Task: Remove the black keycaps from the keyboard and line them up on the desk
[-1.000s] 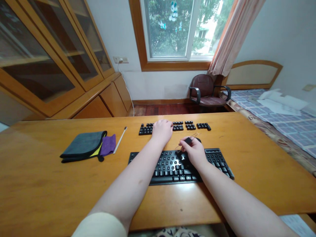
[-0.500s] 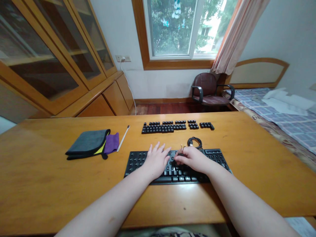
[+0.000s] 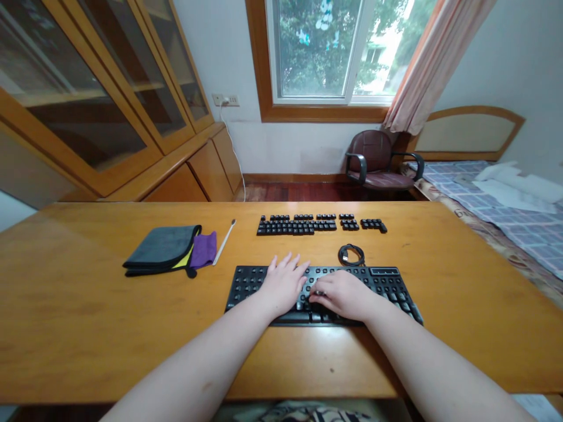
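A black keyboard point(image 3: 248, 285) lies in front of me, with many of its keycaps off. My left hand point(image 3: 284, 286) rests on its left-middle part, fingers spread and holding nothing. Just right of it, my right hand point(image 3: 343, 294) is closed in a pinch low over the middle keys, around a small wire keycap puller point(image 3: 321, 292). The puller is mostly hidden by the fingers, so whether it touches a key cannot be told. Loose black keycaps point(image 3: 297, 227) lie in rows beyond the keyboard. The coiled USB cable point(image 3: 352, 254) sits behind the keyboard's right half.
On the wooden desk point(image 3: 176, 328), a folded grey cloth point(image 3: 162, 246), a purple cloth point(image 3: 204, 251) and a slim white brush with a dark head point(image 3: 224, 242) lie to the left. Past the desk stand a chair point(image 3: 373, 158), a bed point(image 3: 505, 199) and glass-door cabinets point(image 3: 145, 140).
My right hand has turned over and lowered toward the keys; the puller's gold prongs, pointing up before, are no longer visible. My left hand stays put. The view has shifted slightly.
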Tool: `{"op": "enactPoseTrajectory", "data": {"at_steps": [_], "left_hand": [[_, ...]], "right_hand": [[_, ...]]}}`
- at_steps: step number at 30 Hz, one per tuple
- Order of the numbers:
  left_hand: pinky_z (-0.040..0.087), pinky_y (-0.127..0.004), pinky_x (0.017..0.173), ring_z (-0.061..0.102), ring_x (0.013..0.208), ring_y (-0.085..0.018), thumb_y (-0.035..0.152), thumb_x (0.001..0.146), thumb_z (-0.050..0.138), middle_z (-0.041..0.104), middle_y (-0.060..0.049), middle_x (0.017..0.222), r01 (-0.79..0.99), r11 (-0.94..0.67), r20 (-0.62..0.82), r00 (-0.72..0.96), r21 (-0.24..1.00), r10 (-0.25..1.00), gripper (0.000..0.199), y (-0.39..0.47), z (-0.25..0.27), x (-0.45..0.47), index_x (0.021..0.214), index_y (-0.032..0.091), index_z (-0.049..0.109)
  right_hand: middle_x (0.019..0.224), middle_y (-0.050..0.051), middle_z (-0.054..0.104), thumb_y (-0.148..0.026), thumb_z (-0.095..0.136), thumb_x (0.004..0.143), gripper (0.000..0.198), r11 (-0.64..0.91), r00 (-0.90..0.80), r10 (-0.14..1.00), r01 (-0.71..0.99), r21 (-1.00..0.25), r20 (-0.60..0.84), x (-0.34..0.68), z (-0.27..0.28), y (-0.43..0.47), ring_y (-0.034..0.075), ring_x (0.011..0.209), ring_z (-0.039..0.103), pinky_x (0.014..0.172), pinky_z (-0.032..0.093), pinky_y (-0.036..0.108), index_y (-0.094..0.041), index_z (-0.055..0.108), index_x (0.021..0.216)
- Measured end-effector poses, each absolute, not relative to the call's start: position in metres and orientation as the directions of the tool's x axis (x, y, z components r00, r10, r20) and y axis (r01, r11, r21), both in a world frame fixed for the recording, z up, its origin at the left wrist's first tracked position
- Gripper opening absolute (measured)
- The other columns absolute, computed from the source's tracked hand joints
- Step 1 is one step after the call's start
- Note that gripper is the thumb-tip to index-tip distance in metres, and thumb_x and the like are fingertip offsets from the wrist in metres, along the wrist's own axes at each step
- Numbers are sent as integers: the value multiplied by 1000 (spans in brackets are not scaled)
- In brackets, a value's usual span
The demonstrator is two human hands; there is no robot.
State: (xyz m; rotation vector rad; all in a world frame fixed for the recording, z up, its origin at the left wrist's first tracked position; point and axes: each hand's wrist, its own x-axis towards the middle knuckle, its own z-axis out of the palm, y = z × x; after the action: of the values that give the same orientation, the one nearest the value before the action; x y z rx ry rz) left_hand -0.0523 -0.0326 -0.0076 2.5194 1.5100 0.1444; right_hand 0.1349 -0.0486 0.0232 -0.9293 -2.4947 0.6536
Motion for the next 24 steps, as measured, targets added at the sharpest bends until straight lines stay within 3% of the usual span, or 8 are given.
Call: {"op": "enactPoseTrajectory", "data": {"at_steps": [4, 8, 11, 14, 17, 20, 24], "left_hand": [[20, -53, 106, 33, 130, -26, 36, 91, 35, 41, -4, 140, 865, -457, -10, 469, 205, 883, 41, -33, -7, -52, 131, 32, 41], [21, -54, 106, 34, 130, -26, 36, 91, 36, 41, -4, 140, 867, -456, -10, 467, 202, 884, 41, -33, -7, -52, 131, 31, 41], [21, -54, 106, 34, 129, -26, 36, 91, 36, 42, -5, 139, 863, -461, 1, 471, 206, 882, 40, -32, -8, -52, 131, 30, 42], [22, -56, 105, 36, 128, -28, 35, 90, 39, 44, -6, 137, 858, -467, 35, 471, 216, 881, 40, -33, -9, -51, 130, 29, 43], [25, -54, 105, 39, 125, -27, 33, 88, 45, 48, -7, 134, 834, -487, 136, 468, 258, 873, 37, -35, -4, -52, 125, 26, 47], [27, -44, 106, 49, 113, -20, 30, 88, 47, 58, -4, 119, 738, -598, 289, 526, 313, 800, 26, -37, 5, -52, 113, 24, 55], [41, -35, 90, 54, 93, -17, 29, 89, 47, 63, -2, 102, 632, -709, 353, 616, 312, 704, 23, -39, 11, -50, 108, 24, 58]], "right_hand": [[81, 7, 71, -33, 46, 89, 26, 607, -625, 756, 556, -569, 196, 134, 12, -44, 18, 75, 64, 72, 45, 28, -21, 69, 89], [75, 5, 70, -35, 49, 87, 25, 511, -533, 822, 534, -673, 201, 134, 10, -43, 19, 71, 64, 70, 46, 29, -21, 69, 81], [68, 4, 69, -37, 45, 88, 32, 371, -353, 908, 423, -827, 227, 139, 14, -42, 17, 63, 64, 65, 49, 28, -20, 68, 73], [67, 6, 69, -42, 45, 88, 38, 256, -145, 965, 356, -899, 218, 144, 14, -37, 18, 61, 65, 63, 51, 30, -19, 67, 69], [67, 7, 69, -49, 51, 83, 38, 163, -24, 986, 291, -943, 163, 144, 5, -29, 20, 61, 65, 61, 53, 31, -18, 65, 67], [67, 7, 69, -52, 56, 78, 37, 64, 32, 997, 146, -987, 69, 140, -3, -24, 19, 60, 65, 58, 53, 30, -16, 64, 72], [68, 7, 69, -51, 61, 74, 35, 6, 8, 1000, 89, -996, 7, 135, -5, -26, 19, 63, 65, 59, 53, 29, -16, 64, 74]]}}
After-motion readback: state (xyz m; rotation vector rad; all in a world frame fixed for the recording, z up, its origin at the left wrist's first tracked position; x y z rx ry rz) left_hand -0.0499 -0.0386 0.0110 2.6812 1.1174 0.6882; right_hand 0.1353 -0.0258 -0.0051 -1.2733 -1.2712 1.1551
